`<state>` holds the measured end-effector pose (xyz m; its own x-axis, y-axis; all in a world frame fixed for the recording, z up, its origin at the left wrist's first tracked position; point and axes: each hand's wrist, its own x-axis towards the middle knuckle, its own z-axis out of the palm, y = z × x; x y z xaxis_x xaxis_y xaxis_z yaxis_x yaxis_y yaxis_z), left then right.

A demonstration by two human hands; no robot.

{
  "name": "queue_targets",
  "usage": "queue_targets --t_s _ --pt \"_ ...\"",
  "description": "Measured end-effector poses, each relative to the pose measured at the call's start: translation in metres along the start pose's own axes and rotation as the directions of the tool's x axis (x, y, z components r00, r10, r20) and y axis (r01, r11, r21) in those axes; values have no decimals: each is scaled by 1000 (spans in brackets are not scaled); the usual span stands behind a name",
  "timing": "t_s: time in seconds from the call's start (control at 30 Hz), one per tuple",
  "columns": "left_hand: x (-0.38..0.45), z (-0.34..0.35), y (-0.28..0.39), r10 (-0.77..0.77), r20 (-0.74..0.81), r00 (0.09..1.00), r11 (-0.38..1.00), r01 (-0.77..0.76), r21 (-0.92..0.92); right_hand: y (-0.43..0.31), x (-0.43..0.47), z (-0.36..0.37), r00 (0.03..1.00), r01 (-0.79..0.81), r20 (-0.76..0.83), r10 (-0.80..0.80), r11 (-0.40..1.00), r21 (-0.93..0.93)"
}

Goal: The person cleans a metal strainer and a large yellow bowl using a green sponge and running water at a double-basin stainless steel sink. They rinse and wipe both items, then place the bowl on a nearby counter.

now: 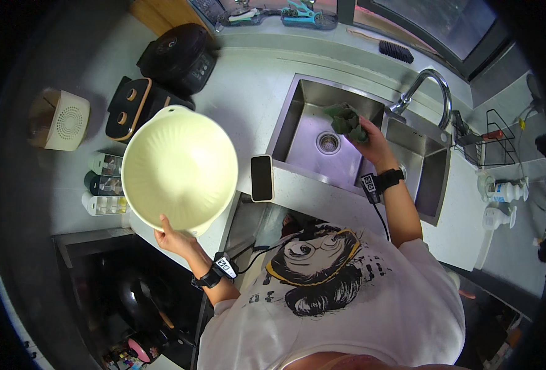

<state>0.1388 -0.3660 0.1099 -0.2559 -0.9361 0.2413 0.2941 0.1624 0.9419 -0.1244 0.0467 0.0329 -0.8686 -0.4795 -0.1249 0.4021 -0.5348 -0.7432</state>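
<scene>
My left hand (pixel 173 238) grips the near rim of a pale yellow-green plastic basin (pixel 180 171), its thumb over the edge. The basin's ribbed inside faces up and looks empty. Over the larger bowl of the steel double sink (pixel 296 159), my right hand (pixel 370 141) holds a bunch of dark green leaves (pixel 345 121) near the drain (pixel 328 143). How the fingers lie under the leaves is partly hidden.
A smartphone (pixel 262 178) lies at the sink's left edge. The chrome faucet (pixel 439 88) arches behind the sink divider. Beyond the basin stand a black rice cooker (pixel 178 58) and a black appliance with copper-coloured trim (pixel 127 108). Pump bottles (pixel 499 217) are at right, a cooktop (pixel 115 277) at lower left.
</scene>
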Motion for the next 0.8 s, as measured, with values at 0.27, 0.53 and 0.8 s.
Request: queue_targets --t_s 0.27,0.53,0.8 --pt "16 -93 -63 -266 -257 929 962 274 -6 4 -22 -24 975 19 -218 50 952 306" --pt "25 -135 -106 -397 -377 837 901 434 17 5 -44 -38 947 24 -313 79 949 314" --pt "35 -151 -140 -481 -341 808 874 475 -106 1 -52 -35 980 12 -199 32 976 217"
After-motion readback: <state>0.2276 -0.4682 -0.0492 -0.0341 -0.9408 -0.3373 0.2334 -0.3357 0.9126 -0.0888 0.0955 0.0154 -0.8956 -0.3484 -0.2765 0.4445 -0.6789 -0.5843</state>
